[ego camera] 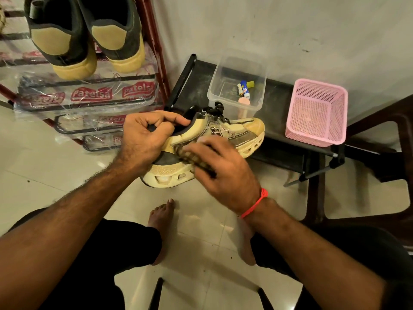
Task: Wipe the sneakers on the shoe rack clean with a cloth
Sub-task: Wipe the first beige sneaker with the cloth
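A cream and tan sneaker [237, 133] with black laces and a chunky sole is held in the air above the floor, toe pointing right. My left hand [145, 139] grips its heel collar. My right hand [221, 173] presses a dark patterned cloth [194, 158] against the shoe's side near the midsole; the cloth is mostly hidden under my fingers. A pair of dark green and yellow sneakers [85, 39] stands on the red shoe rack [156, 52] at the top left.
The rack's lower shelves carry clear plastic with red logos [89, 95]. A low black stand [279, 130] against the wall bears a clear plastic box [237, 86] with small items and a pink mesh basket [317, 113]. A dark chair [384, 139] stands right. My bare feet rest on the tiled floor.
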